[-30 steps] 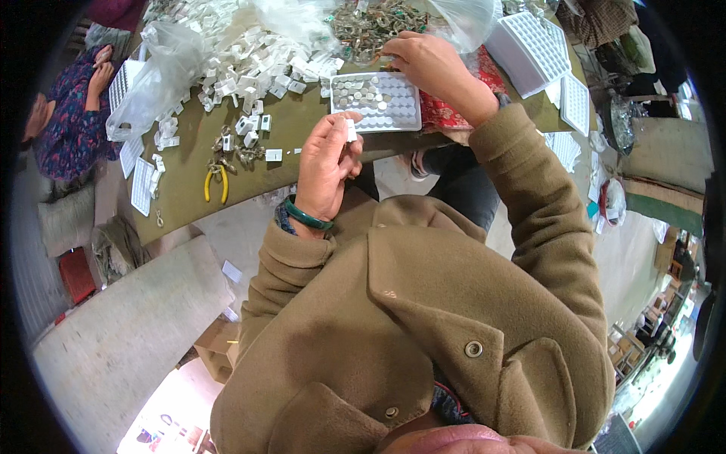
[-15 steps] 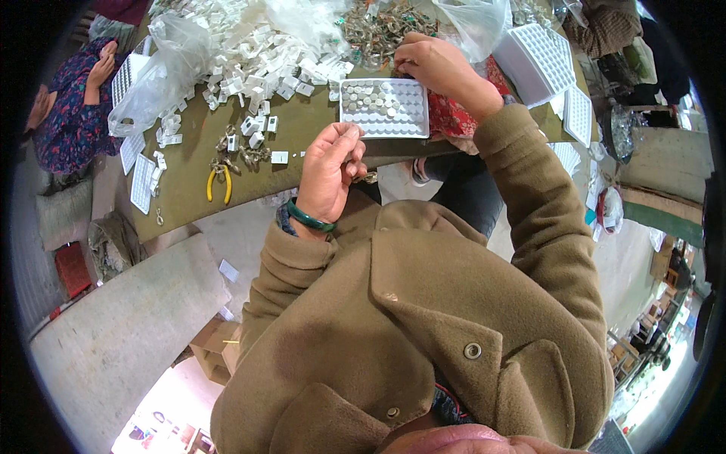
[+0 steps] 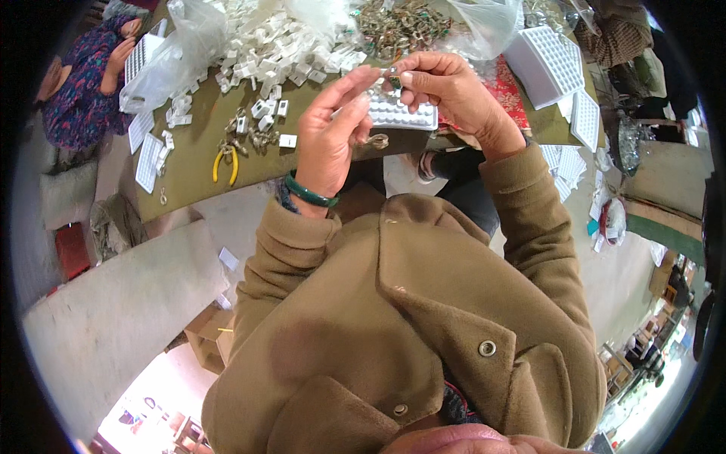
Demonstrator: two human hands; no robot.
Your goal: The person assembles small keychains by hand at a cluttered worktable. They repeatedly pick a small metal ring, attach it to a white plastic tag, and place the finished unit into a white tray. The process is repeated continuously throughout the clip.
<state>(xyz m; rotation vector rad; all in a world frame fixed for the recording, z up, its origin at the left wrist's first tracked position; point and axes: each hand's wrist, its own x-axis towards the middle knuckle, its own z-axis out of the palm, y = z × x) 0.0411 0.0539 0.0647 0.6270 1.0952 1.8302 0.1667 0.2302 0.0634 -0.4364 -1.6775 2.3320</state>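
My two hands meet over the near edge of the white dimpled tray [image 3: 408, 115]. Between thumb and fingers, my right hand [image 3: 454, 94] pinches a small metal part with a green piece [image 3: 395, 79]. My left hand [image 3: 333, 129], a dark green bangle [image 3: 310, 193] on its wrist, is partly closed, its fingertips close to that part. A small looped metal piece [image 3: 376, 141] pokes out from the left hand's lower fingers. Most of the tray is hidden behind the hands. Behind them lies a heap of small metal parts with green bits [image 3: 404, 29].
Many small white plastic pieces [image 3: 276, 45] are heaped at the back left beside a clear plastic bag [image 3: 178, 57]. Yellow-handled pliers [image 3: 225, 164] lie near the table's front edge. Stacked white trays [image 3: 544, 64] stand at the right by red cloth [image 3: 508, 94]. Another person [image 3: 87, 94] sits at far left.
My right hand has come back from the heap of metal parts toward my left hand, bringing a small part with green. My left hand has risen slightly over the tray.
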